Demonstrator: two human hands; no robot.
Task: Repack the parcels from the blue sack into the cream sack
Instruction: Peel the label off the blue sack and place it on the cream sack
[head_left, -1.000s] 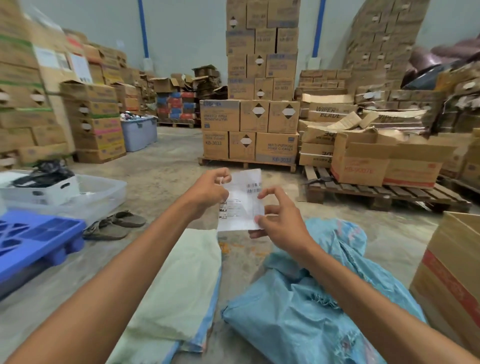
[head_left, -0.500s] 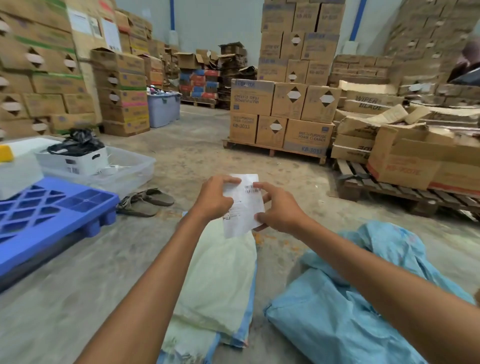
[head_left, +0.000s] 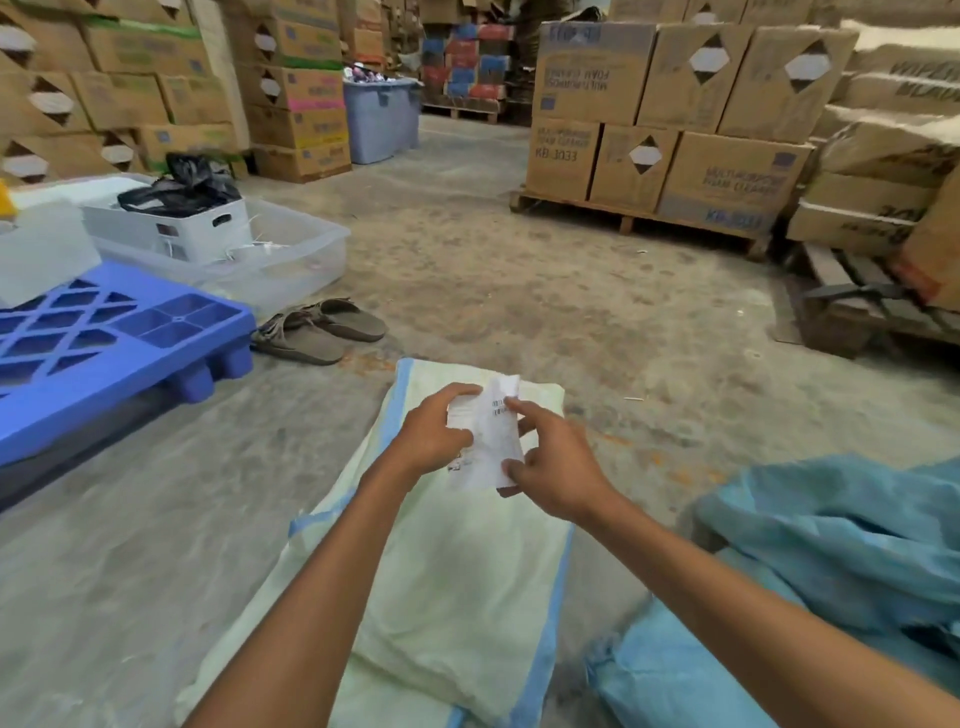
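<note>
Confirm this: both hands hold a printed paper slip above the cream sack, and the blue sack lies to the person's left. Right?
Not quite. The head view shows the blue sack on the person's right. The rest stands: left hand and right hand hold the paper slip above the cream sack.

A cream sack (head_left: 447, 587) with blue side stripes lay flat and folded on the concrete floor, and just to its right a crumpled light-blue sack (head_left: 810, 597) sat heaped, partly cut off by the frame.

Concrete floor (head_left: 467, 291): cream sack (head_left: 457, 587), blue sack (head_left: 831, 571), sandals (head_left: 322, 327).
</note>
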